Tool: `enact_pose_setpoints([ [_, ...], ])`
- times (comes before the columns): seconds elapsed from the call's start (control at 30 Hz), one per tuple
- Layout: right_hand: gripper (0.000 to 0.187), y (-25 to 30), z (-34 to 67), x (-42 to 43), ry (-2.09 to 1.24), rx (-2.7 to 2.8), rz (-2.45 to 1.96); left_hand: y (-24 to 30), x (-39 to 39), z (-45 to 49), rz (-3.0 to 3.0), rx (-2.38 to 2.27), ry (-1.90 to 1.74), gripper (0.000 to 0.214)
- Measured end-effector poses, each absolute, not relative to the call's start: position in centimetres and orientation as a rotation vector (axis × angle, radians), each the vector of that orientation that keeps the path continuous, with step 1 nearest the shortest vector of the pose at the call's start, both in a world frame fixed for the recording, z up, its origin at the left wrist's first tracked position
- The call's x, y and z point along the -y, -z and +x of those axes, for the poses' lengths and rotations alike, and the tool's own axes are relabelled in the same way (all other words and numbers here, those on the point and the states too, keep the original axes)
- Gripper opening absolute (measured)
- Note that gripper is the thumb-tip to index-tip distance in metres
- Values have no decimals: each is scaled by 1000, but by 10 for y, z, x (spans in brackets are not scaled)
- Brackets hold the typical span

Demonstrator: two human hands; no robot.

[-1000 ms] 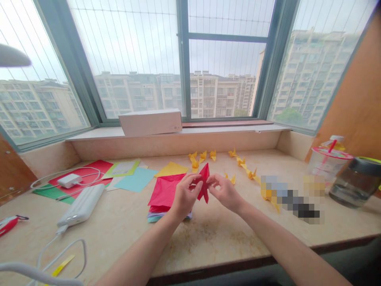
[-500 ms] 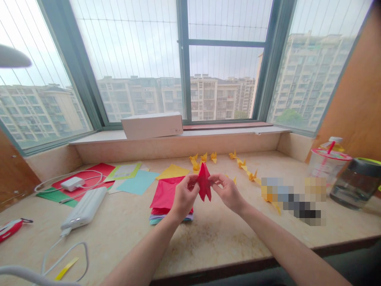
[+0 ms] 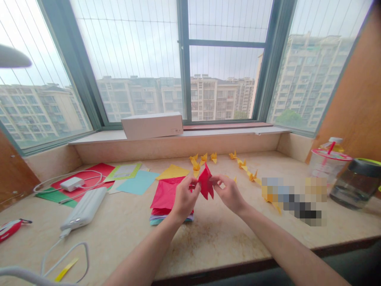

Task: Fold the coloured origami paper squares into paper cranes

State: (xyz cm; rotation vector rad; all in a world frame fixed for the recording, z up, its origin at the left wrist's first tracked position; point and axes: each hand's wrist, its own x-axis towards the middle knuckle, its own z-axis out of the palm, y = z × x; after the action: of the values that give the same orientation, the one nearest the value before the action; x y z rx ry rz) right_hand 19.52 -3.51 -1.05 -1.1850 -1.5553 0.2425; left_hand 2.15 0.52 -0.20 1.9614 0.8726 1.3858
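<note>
Between my two hands a piece of folded red origami paper (image 3: pixel 206 182) is held up above the counter, pointed at the top and split into two points below. My left hand (image 3: pixel 186 194) pinches its left edge between thumb and fingers. On the other side, the fingertips of my right hand (image 3: pixel 228 192) are closed at its right edge. A stack of folded paper (image 3: pixel 166 194), red on top with lilac and light blue beneath, lies just left of my left hand and is partly covered by it. Behind the hands stand several yellow paper cranes (image 3: pixel 213 157).
Coloured paper sheets (image 3: pixel 138 182), a white charger (image 3: pixel 72 183) and a power bank (image 3: pixel 85 208) with cables lie to the left. At the right are a cup with a straw (image 3: pixel 327 165) and a dark-lidded bottle (image 3: pixel 355 184). A white box (image 3: pixel 152 125) rests on the sill.
The folded red paper has turned and tilted slightly, so more of its face shows. Both hands have shifted a little and keep hold of it.
</note>
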Motion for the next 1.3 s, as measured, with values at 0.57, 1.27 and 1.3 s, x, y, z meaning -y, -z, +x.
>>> enact_pose_setpoints([
  [0.57,34,12,193,36,-390,1676,-1203,2,-6,21,1829,-942,-1395,9],
  [1.27,26,-1,204,41,-107,1476,-1205,-3,-18,9,1987,-1238,-1332,13],
  [1.3,26,-1,204,41,-91,1467,-1183,-2,-18,10,1973,-1209,-1320,12],
])
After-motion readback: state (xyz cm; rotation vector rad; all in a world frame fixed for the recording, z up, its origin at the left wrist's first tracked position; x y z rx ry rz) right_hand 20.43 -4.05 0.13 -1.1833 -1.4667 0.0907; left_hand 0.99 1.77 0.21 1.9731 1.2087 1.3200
